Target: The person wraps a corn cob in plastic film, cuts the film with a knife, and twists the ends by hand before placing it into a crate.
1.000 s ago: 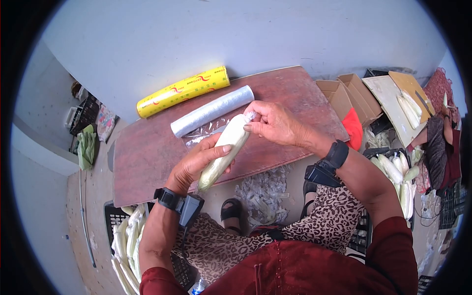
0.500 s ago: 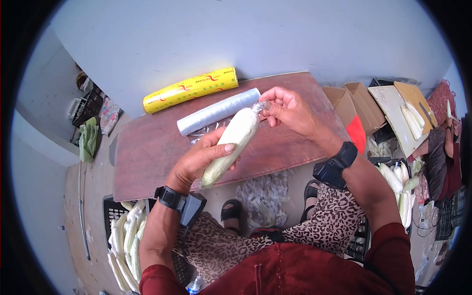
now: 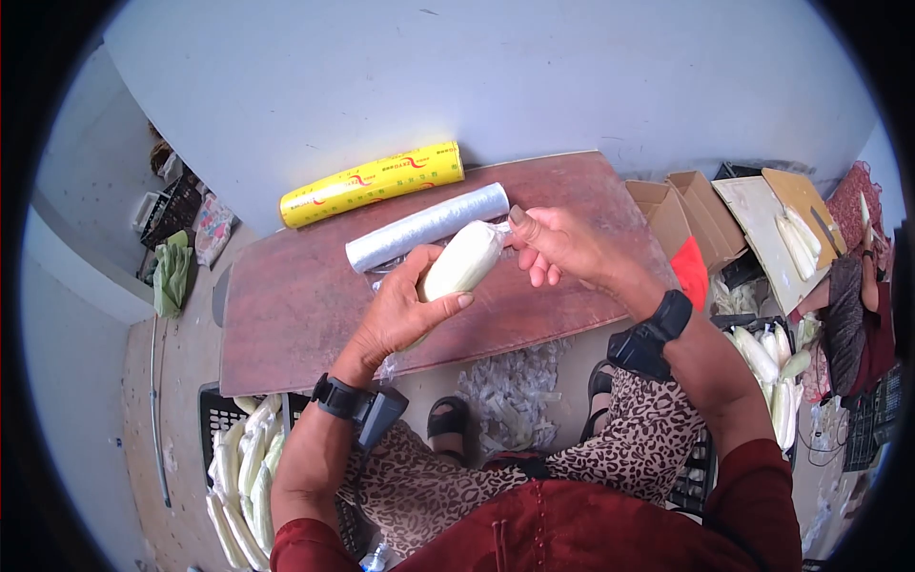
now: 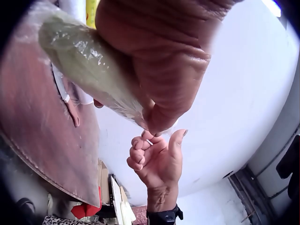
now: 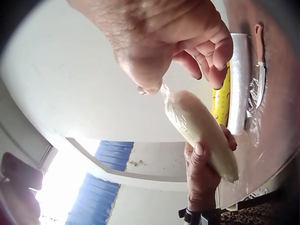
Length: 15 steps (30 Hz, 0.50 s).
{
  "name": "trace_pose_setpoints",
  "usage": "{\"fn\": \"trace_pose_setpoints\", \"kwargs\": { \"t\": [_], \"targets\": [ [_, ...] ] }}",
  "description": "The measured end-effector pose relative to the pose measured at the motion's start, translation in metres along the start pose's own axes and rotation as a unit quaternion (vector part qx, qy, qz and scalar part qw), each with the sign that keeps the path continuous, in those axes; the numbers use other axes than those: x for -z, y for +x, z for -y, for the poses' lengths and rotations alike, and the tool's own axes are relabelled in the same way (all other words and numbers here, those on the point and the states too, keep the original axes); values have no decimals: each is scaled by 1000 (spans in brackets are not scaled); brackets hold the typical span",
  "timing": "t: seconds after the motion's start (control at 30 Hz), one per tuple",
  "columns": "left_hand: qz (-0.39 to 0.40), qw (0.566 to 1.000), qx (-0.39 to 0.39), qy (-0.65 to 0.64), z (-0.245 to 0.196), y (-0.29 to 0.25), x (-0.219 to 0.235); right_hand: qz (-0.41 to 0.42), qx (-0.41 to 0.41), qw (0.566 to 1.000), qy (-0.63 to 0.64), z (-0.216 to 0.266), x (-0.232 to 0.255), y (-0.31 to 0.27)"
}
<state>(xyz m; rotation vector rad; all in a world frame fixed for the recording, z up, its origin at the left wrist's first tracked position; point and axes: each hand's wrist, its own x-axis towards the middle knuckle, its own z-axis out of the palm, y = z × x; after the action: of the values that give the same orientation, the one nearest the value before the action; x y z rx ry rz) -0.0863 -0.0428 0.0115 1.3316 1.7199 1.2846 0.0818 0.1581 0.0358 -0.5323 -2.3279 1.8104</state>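
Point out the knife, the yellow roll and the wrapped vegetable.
Knife [image 5: 261, 67], right wrist view: blade near handle.
Yellow roll [image 3: 373, 185], head view: its middle.
Wrapped vegetable [image 5: 202, 123], right wrist view: its pale side.

- Can't see much of the low end of the pale vegetable [image 3: 465, 265] in the head view: tucked behind the left hand [image 3: 398, 307].
- Can't tell for sure about any pinch by the blurry right hand [image 3: 564, 245] on the twisty plastic end [image 5: 165, 91].
- Can't find the knife [image 5: 261, 57] in the head view, only in the wrist views.
- Can't read the tiny words on the yellow roll [image 3: 372, 185].
- Can't see all of the other person [image 3: 875, 324], cut off at the right side.
- Can't name the dark thing [image 4: 289, 165] at the edge of the left wrist view.
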Motion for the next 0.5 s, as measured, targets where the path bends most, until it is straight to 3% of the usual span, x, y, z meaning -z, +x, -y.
{"fn": "trace_pose_setpoints", "kwargs": {
  "t": [0.27, 0.5],
  "targets": [
    [-32, 987, -35, 154, 1, 0, -2, -39, 37, 998, 36, -3, -9, 5],
    [11, 995, -5, 98, 4, 3, -2, -67, 58, 996, 15, -3, -6, 5]
  ]
}}
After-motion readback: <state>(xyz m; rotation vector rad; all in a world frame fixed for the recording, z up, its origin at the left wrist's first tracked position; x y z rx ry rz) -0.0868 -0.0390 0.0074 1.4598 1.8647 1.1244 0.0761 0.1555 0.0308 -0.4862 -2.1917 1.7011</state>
